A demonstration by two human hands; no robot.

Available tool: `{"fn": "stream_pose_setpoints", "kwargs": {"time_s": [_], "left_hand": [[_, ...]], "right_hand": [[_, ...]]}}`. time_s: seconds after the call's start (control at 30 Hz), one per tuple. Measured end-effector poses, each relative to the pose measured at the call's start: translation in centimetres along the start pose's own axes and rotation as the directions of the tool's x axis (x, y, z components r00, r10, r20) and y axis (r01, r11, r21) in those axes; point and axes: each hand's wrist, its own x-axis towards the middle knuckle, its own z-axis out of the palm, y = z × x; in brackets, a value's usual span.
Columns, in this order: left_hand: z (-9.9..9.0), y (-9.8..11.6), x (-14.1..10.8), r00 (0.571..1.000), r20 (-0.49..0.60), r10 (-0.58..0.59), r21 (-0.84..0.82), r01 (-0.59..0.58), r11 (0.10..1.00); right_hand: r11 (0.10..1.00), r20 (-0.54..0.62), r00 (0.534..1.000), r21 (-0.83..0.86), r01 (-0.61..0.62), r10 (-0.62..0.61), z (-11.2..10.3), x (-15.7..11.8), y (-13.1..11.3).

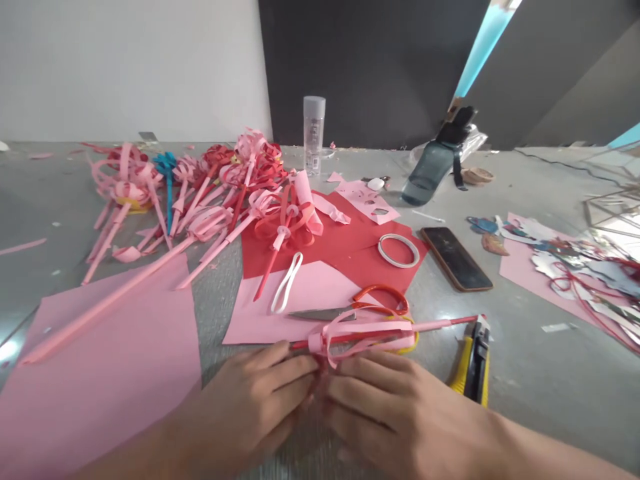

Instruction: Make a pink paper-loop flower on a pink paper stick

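My left hand (265, 393) and my right hand (380, 400) lie side by side low in the view, fingers bent inward and fingertips nearly meeting. What they hold between them, if anything, is hidden and blurred. Just beyond the fingertips lies a pink paper piece of looped strips (370, 328) on a red rolled stick (453, 322). Scissors with orange handles (383, 300) rest behind it on pink paper (250, 313). A yellow and black utility knife (473, 363) lies right of my right hand.
Many pink and red paper flowers (200, 180) are piled at the back left. Pink paper (120, 320) covers the left. Further back are red paper (350, 247), a white ring (399, 251), a phone (456, 258), a dark bottle (427, 170) and a clear bottle (313, 137).
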Motion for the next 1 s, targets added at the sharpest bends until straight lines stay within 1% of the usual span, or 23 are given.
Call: {"fn": "stream_pose_setpoints", "kwargs": {"time_s": [0.07,0.13,0.2,0.27,0.4,0.47,0.57,0.7,0.9,1.0], "left_hand": [[0.1,0.1,0.0,0.998,-0.043,0.039,0.036,-0.037,0.999],[0.2,0.3,0.0,0.996,-0.066,0.058,0.056,-0.054,0.997],[0.2,0.4,-0.1,0.996,-0.063,0.058,0.048,-0.055,0.997],[0.2,0.4,-0.2,0.997,-0.060,0.057,0.024,-0.056,0.998],[0.1,0.3,-0.5,0.998,-0.049,0.039,-0.010,-0.039,0.999],[0.1,0.2,-0.6,1.000,-0.021,0.021,-0.026,-0.022,0.999],[0.0,0.0,-0.8,1.000,0.014,0.004,-0.049,-0.003,0.999],[-0.3,-0.2,-0.8,0.999,0.030,-0.023,-0.082,0.025,0.996],[-0.3,-0.3,-0.7,0.997,0.079,-0.015,-0.080,0.021,0.997],[-0.1,-0.5,-0.7,0.996,0.087,-0.029,-0.098,0.037,0.994]], "right_hand": [[0.998,0.021,0.998,0.002,-0.067,0.067,0.2,-0.2,0.9],[0.994,0.000,0.994,0.013,-0.109,0.109,0.4,-0.2,1.3],[0.993,-0.043,0.993,0.035,-0.111,0.112,0.7,-0.2,1.4],[0.993,-0.055,0.993,0.051,-0.106,0.109,0.9,-0.3,1.4],[0.989,0.007,0.990,0.042,-0.144,0.143,1.1,-0.7,1.8],[0.991,0.028,0.991,0.020,-0.129,0.129,1.2,-1.0,2.2],[0.995,0.012,0.995,-0.021,-0.095,0.096,1.3,-1.1,2.5],[0.998,0.000,0.999,-0.044,-0.046,0.046,1.4,-0.9,2.4],[0.999,0.025,1.000,-0.042,-0.016,0.017,1.3,-0.8,2.1],[0.998,-0.002,1.000,-0.064,0.019,-0.019,1.1,-0.8,2.1]]}}
